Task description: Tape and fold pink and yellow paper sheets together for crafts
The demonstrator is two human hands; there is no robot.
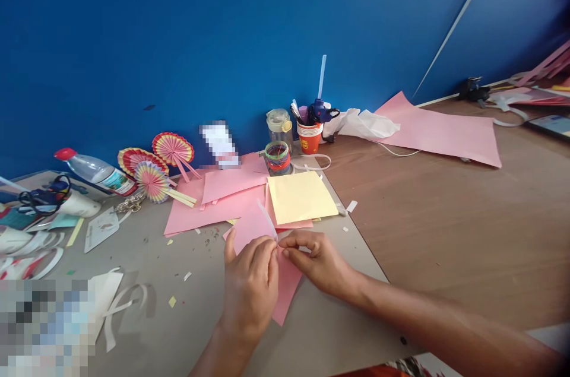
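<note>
My left hand point(249, 285) and my right hand point(318, 261) meet over a pink paper sheet point(285, 288) that lies on the grey mat point(178, 306). Both hands pinch a thin white strip point(267, 219) that sticks up between the fingertips. The left thumb points upward. Just beyond the hands lie a yellow square sheet point(300, 196) and more pink sheets point(222, 199).
Three pleated paper fans point(154, 166) and a plastic bottle point(95, 172) lie at the back left. A tape roll point(277, 157), a jar point(279, 126) and an orange cup of tools point(310, 133) stand by the blue wall. A large pink sheet point(440, 130) covers the wooden table at right.
</note>
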